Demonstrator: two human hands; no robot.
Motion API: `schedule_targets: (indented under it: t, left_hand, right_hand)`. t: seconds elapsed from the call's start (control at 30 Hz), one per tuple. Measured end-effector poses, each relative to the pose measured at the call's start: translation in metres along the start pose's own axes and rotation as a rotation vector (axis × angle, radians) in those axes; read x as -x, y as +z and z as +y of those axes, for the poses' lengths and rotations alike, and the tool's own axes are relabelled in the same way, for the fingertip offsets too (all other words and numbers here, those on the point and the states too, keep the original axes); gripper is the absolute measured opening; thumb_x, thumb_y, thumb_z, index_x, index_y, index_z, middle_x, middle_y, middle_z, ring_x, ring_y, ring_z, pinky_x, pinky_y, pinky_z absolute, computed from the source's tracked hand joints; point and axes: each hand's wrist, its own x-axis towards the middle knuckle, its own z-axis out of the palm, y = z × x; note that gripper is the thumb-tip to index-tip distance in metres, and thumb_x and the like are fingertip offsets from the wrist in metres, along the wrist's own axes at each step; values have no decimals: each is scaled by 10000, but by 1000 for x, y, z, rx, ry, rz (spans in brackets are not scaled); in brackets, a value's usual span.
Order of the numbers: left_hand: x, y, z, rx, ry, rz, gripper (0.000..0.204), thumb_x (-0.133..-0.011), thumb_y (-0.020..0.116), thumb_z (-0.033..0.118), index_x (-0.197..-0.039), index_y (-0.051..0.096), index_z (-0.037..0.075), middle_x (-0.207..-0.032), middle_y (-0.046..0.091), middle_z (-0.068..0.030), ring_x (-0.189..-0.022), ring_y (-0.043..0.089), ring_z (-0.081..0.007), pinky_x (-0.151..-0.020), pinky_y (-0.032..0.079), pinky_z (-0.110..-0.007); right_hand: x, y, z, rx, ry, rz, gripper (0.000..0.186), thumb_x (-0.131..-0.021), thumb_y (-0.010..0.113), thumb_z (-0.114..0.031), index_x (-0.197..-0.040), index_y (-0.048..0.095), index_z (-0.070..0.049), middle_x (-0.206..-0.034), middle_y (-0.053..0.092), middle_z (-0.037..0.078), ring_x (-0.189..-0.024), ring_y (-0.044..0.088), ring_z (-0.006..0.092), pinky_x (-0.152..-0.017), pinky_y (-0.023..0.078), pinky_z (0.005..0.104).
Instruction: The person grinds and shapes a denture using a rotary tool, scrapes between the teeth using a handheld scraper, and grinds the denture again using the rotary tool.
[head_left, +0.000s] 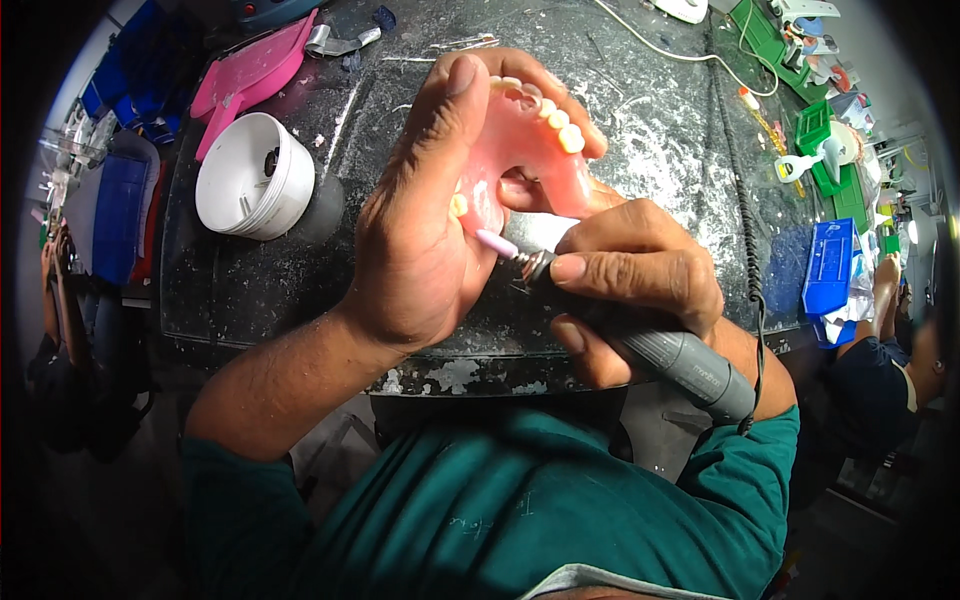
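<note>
My left hand is wrapped round a pink denture with yellowish-white teeth, its thumb pointing up along the left side. My right hand grips a grey rotary handpiece with a coiled black cord. The handpiece's pale pink cylindrical bit is at the lower left edge of the denture; whether it touches is hard to tell. Both hands are over the dark, scuffed worktop.
A white tub and pink dustpan sit at the left. Blue bins stand beyond. Green trays, a blue tray and white cables line the right. Other people are at both sides.
</note>
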Motion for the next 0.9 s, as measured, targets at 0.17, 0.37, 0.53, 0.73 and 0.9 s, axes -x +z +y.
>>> schedule_targets:
  t: [0.17, 0.37, 0.53, 0.73, 0.9]
  left_hand:
    - [1, 1, 2, 5, -17, -4, 385, -1051, 290, 406, -1116, 470, 71, -993, 568, -136, -907, 612, -198, -846, 511, -327]
    - [-1, 3, -1, 22, 5, -2, 382, -1051, 286, 405, -1115, 465, 74, -988, 566, -131, -907, 609, -201, -843, 512, -332]
    - [0, 1, 0, 33, -18, -25, 380, -1052, 284, 404, -1121, 464, 77, -998, 564, -130, -917, 598, -189, -851, 507, -328]
    - [0, -2, 0, 13, -5, -39, 381, -1052, 284, 405, -1121, 468, 79, -1008, 564, -131, -933, 591, -181, -861, 503, -323]
    - [0, -1, -1, -14, 6, -24, 371, -1051, 295, 401, -1125, 468, 81, -1013, 566, -131, -949, 587, -183, -870, 496, -328]
  right_hand:
    - [0, -1, -2, 11, 36, 20, 398, -752, 771, -86, -1102, 592, -21, -913, 604, 153, -803, 605, 221, -686, 509, 329]
    - [1, -2, -2, 24, 49, 17, 397, -758, 772, -96, -1102, 588, -21, -912, 602, 154, -802, 604, 217, -675, 501, 319]
    - [-1, -2, -1, -2, 44, 14, 385, -773, 768, -104, -1100, 582, -22, -911, 600, 156, -800, 605, 216, -672, 502, 316]
    - [0, -3, -2, 12, 68, 5, 374, -779, 769, -114, -1087, 581, -16, -905, 602, 153, -792, 619, 225, -675, 524, 339]
    - [0, -3, 1, -19, 24, 2, 369, -780, 767, -114, -1086, 585, -16, -910, 605, 155, -799, 624, 231, -689, 531, 351]
